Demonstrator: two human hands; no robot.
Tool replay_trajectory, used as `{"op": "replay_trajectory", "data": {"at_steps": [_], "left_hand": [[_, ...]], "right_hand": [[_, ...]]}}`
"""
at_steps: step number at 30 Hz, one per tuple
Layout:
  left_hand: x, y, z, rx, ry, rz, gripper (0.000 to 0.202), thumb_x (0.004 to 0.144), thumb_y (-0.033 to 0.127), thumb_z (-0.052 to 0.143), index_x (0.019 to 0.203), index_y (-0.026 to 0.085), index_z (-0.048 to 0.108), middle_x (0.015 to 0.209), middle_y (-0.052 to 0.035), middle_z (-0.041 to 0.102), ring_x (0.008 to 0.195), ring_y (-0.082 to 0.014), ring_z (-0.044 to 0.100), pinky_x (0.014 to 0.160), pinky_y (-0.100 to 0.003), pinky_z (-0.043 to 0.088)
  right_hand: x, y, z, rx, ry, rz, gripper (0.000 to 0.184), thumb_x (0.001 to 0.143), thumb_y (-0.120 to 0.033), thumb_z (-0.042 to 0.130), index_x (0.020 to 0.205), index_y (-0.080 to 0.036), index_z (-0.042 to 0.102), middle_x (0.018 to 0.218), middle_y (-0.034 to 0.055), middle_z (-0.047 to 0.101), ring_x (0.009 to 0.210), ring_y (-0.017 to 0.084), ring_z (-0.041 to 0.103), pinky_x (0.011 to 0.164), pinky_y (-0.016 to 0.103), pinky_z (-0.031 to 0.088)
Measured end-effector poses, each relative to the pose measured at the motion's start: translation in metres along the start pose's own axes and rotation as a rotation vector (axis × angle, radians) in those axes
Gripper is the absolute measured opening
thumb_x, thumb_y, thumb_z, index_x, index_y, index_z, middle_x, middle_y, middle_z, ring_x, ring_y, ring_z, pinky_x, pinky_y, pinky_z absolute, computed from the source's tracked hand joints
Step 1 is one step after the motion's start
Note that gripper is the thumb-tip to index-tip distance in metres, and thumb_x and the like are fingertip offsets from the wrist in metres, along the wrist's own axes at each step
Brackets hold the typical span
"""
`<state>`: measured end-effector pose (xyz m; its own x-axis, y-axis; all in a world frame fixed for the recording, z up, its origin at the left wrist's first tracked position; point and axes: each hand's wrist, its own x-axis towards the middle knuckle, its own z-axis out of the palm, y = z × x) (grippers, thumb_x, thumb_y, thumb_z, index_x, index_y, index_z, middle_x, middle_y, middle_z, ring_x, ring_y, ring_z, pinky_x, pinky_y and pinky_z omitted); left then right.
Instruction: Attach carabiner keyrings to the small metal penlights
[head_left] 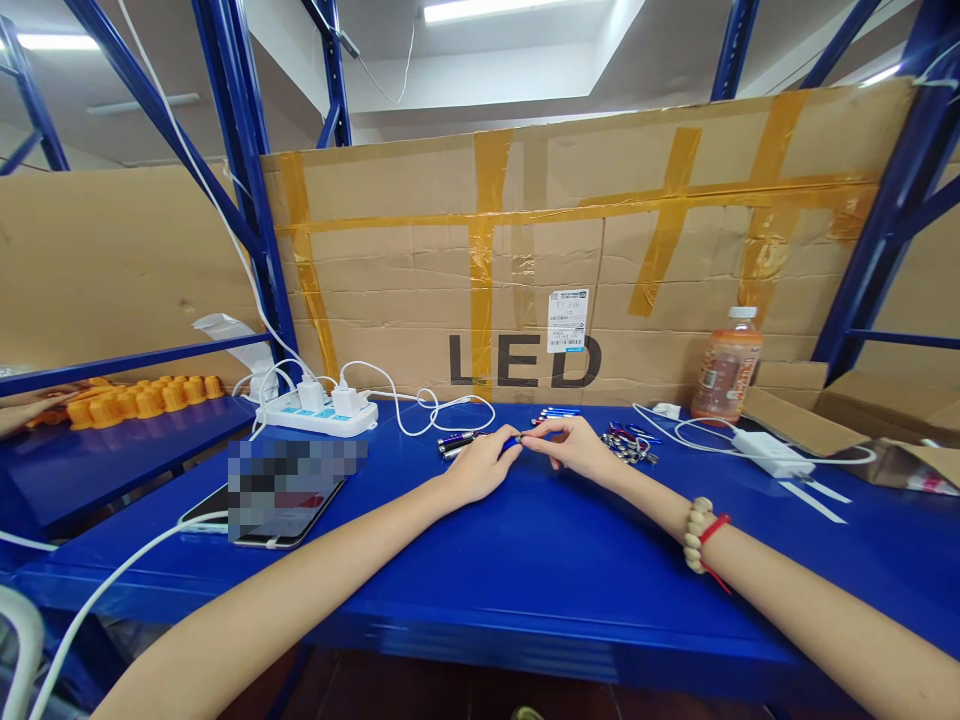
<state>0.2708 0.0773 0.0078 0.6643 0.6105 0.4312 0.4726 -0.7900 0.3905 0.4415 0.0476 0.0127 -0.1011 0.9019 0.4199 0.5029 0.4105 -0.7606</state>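
My left hand (481,466) is closed round a small blue cylinder (511,443) whose end sticks out toward the right. At that end the fingertips of my right hand (571,446) are pinched on its small silvery tip; finer detail is too small to tell. Beside the left hand lie several dark and silver tubes (454,443), partly hidden by its fingers. Behind the right hand rest thin blue and red tubes (553,414). A heap of small metal clasps and coloured parts (630,443) lies just right of the right hand.
On the blue table (480,580), a phone-like device (292,500) and a white power strip (319,413) stand left. An orange-tinted bottle (727,365), a white adapter (772,453) and open cardboard (885,415) are right. Orange caps (142,398) and another person's hand appear far left.
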Motion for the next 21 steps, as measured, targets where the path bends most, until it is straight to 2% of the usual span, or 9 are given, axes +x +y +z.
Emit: {"op": "replay_trajectory", "data": {"at_steps": [3, 10, 16, 21], "left_hand": [[-0.0001, -0.0009, 0.0009, -0.023, -0.001, -0.004, 0.028, 0.086, 0.032, 0.029, 0.104, 0.020, 0.047, 0.088, -0.0040, 0.061, 0.083, -0.0188, 0.057, 0.073, -0.031, 0.043], [0.0004, -0.0041, 0.0029, -0.063, -0.033, 0.037, 0.026, 0.087, 0.029, 0.028, 0.101, 0.019, 0.047, 0.067, 0.0006, 0.055, 0.065, -0.0135, 0.054, 0.064, -0.025, 0.042], [0.0003, -0.0034, 0.0012, -0.029, -0.048, 0.080, 0.025, 0.086, 0.027, 0.030, 0.100, 0.020, 0.050, 0.067, 0.0005, 0.056, 0.066, -0.0138, 0.054, 0.064, -0.024, 0.041], [0.0006, -0.0014, 0.0007, -0.021, -0.029, 0.028, 0.026, 0.087, 0.028, 0.029, 0.099, 0.021, 0.051, 0.066, 0.0009, 0.056, 0.064, -0.0135, 0.054, 0.060, -0.023, 0.040]], "right_hand": [[-0.0007, -0.0011, -0.0005, 0.010, 0.004, 0.006, 0.039, 0.059, -0.051, 0.063, 0.071, -0.013, 0.066, 0.056, 0.0011, 0.059, 0.034, 0.006, 0.044, 0.037, 0.021, 0.035], [0.0011, 0.0040, -0.0021, 0.019, -0.016, 0.059, 0.041, 0.056, -0.052, 0.064, 0.068, -0.013, 0.065, 0.044, -0.0025, 0.051, 0.034, 0.006, 0.043, 0.036, 0.020, 0.032], [-0.0001, 0.0032, -0.0013, 0.045, -0.066, 0.089, 0.040, 0.054, -0.053, 0.065, 0.061, -0.014, 0.060, 0.047, -0.0024, 0.052, 0.034, 0.005, 0.042, 0.034, 0.018, 0.029], [0.0001, 0.0029, 0.0008, 0.027, -0.034, 0.062, 0.039, 0.056, -0.053, 0.064, 0.062, -0.014, 0.058, 0.050, -0.0018, 0.055, 0.034, 0.005, 0.043, 0.033, 0.018, 0.030]]}}
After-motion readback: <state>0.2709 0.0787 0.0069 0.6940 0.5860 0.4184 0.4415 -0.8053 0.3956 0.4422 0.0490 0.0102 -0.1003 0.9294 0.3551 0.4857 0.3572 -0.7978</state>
